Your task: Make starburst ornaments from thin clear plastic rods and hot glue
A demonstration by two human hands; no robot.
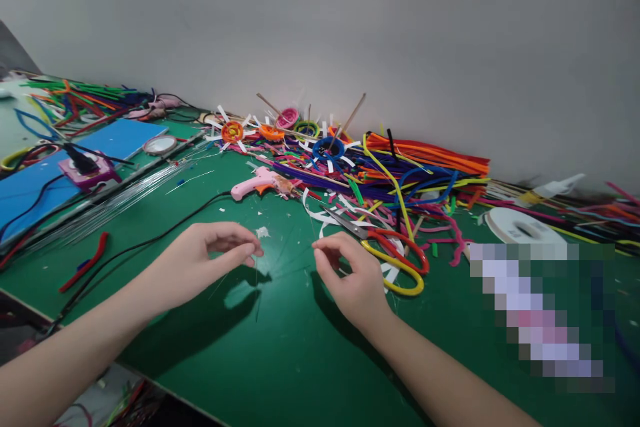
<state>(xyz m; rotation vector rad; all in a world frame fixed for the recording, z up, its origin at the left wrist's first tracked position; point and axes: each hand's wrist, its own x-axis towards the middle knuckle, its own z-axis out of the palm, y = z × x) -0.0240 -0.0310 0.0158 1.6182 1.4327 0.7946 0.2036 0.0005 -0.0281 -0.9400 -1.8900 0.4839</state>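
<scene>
Green tabletop [295,363], gray wall [320,33] behind. From my end, the left hand [207,259] looks to be pinching a thin wire-like strand [257,293], its long axis near-vertical below those fingertips. Right hand [354,280] is farther, across a gap, fingertips close; can't tell if they're gripping anything.

blue board [141,131], left | purple box [100,178], left | pink glue gun [254,182] | white spool [504,223], right

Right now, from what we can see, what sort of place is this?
It looks like a craft workspace, perhaps a small workshop: a pink glue gun, colourful pipe cleaners and scissors lie on a green tabletop.
</scene>
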